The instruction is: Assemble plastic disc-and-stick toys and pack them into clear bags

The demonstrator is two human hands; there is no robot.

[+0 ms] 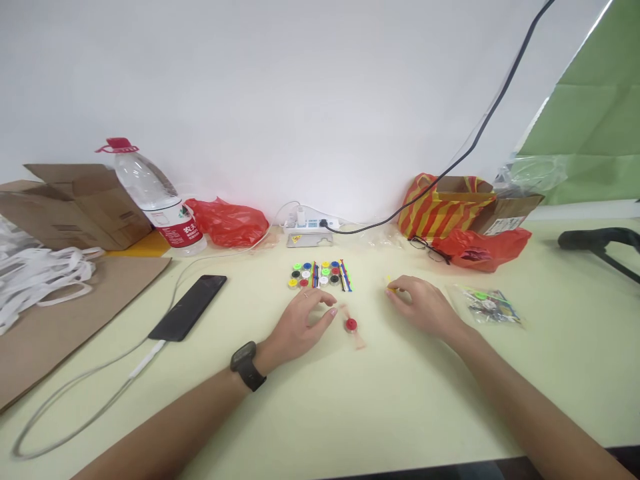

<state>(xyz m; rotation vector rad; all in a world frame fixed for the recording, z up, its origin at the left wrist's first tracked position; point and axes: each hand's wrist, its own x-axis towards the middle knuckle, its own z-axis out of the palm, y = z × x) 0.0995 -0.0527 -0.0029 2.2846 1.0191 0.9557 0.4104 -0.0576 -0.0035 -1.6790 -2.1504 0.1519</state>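
Note:
A small red spinning top (351, 325) stands on the table, with pale red streaks blurred on two sides of it. Just left of it is my left hand (306, 320), thumb and index finger apart and nothing between them. My right hand (423, 303) is to the right of the top, its thumb and fingertips pinched on a small yellow plastic piece (389, 283), mostly hidden by the fingers. Beyond my hands lie several coloured round discs (325, 272) in rows, beside bundles of thin coloured sticks (346, 275). A clear bag of similar parts (487, 305) rests right of my right hand.
A phone (189, 308) with a white cable lies on the left, near a large bottle (163, 200) and cardboard box (80, 207). By the wall are a power strip (311, 225), a red bag (227, 223), a striped bag (425, 207) and glasses (429, 249).

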